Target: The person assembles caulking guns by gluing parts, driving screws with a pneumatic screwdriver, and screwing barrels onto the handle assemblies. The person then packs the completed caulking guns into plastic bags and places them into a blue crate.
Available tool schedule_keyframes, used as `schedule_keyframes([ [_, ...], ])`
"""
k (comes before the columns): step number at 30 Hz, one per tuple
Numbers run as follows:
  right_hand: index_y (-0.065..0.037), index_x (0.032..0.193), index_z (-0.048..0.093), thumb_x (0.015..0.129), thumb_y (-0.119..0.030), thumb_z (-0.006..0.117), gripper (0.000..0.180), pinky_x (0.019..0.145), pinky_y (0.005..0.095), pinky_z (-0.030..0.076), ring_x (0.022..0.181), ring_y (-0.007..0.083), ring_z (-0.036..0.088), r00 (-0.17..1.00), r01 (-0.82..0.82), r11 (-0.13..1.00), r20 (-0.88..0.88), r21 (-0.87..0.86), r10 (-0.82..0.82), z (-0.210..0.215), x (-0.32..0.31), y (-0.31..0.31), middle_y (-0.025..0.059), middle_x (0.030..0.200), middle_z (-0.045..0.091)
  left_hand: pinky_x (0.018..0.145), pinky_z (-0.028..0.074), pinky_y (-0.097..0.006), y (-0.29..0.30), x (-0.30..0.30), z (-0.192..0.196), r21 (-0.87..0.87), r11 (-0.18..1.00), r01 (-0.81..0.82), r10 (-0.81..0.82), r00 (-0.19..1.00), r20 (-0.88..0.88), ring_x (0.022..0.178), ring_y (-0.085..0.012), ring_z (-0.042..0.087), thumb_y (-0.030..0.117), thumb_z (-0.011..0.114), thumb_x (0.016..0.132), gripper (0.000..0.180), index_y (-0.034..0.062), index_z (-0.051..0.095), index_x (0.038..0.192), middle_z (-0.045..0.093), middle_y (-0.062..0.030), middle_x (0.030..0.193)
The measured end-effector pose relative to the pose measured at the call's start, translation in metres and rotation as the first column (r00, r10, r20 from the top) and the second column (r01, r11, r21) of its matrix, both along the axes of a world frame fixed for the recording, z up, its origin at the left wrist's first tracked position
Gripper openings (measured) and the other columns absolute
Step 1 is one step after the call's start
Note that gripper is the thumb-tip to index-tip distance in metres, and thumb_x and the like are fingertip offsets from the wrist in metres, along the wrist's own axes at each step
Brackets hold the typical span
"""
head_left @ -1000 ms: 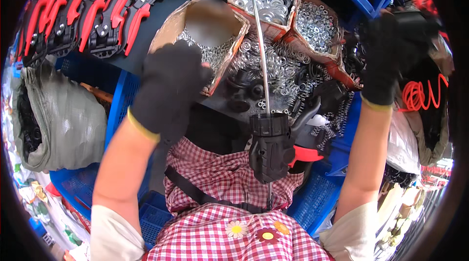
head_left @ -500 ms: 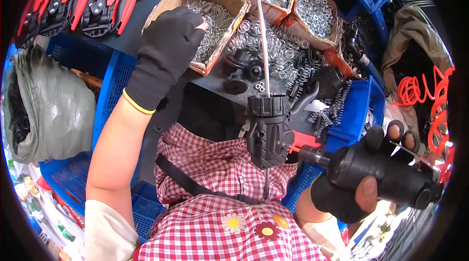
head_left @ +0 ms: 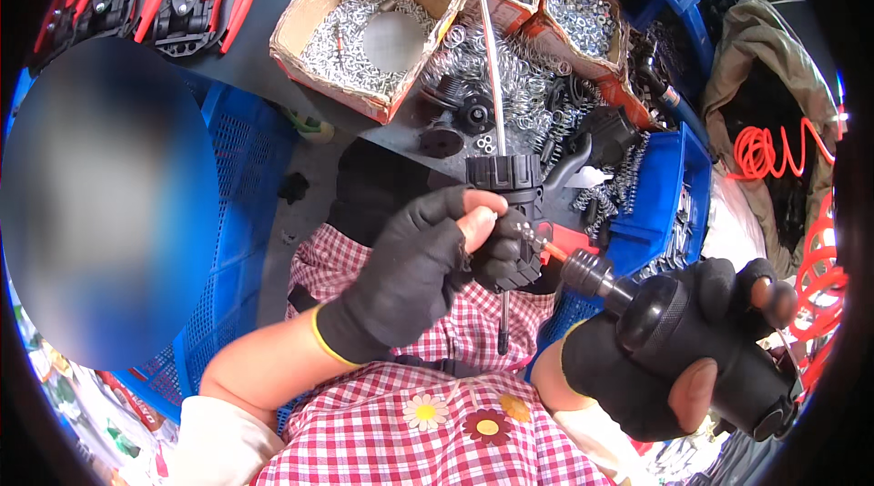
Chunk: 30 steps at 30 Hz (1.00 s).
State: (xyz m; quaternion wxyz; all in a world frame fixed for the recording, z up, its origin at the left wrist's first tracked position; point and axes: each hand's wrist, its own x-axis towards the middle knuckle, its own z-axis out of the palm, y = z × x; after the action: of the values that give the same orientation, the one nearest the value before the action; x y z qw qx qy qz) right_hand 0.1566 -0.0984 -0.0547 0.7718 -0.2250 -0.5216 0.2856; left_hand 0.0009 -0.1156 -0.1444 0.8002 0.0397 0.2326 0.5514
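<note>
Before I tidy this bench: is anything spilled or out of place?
Yes. Loose metal springs lie heaped on the dark table beside the open cardboard boxes, mixed with black plastic parts, not inside any box.

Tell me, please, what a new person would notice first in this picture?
In the middle, the left hand in a black fingerless glove grips a black ribbed part on a long metal rod. At lower right, the right hand points a black power screwdriver at it. Behind, open cardboard boxes of small metal rings stand on the bench.
</note>
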Motion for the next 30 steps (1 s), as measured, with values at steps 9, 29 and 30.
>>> schedule_keyframes([
  [9,0.009,0.123,0.034,0.068,-0.009,0.067,0.067,0.048,0.0273,0.044,0.084,0.0176,0.044,0.999,0.02,0.999,-0.031,-0.042,-0.022,0.004,-0.008,-0.013,0.0184,0.117,0.038,0.073,0.055,-0.025,-0.015,0.013,0.004,-0.062,0.998,-0.019,0.04,0.938,0.345,0.081,-0.013,0.064,0.028,0.058,0.099,0.02,0.01,0.056,0.108,0.064,-0.0043,0.096],
  [29,0.001,0.141,0.031,0.065,-0.017,0.076,0.09,0.103,0.041,0.048,0.114,0.0293,0.058,0.924,0.275,0.795,0.377,-0.541,-0.062,0.005,-0.023,-0.003,0.0184,0.126,0.049,0.084,0.05,-0.038,0.002,0.028,-0.043,0.213,0.971,0.11,0.058,0.752,-0.656,0.092,-0.0209,0.062,0.024,0.074,0.081,0.062,-0.0009,0.044,0.128,0.062,-0.0095,0.103],
  [30,0.001,0.141,0.031,0.065,-0.017,0.076,0.09,0.103,0.041,0.048,0.114,0.0293,0.058,0.925,0.266,0.795,0.375,-0.546,-0.053,0.005,-0.024,-0.003,0.0184,0.126,0.049,0.083,0.05,-0.039,0.003,0.026,-0.046,0.2,0.962,0.188,0.018,0.683,-0.73,0.093,-0.0247,0.064,0.026,0.074,0.081,0.059,0.0002,0.046,0.126,0.064,-0.0126,0.103],
])
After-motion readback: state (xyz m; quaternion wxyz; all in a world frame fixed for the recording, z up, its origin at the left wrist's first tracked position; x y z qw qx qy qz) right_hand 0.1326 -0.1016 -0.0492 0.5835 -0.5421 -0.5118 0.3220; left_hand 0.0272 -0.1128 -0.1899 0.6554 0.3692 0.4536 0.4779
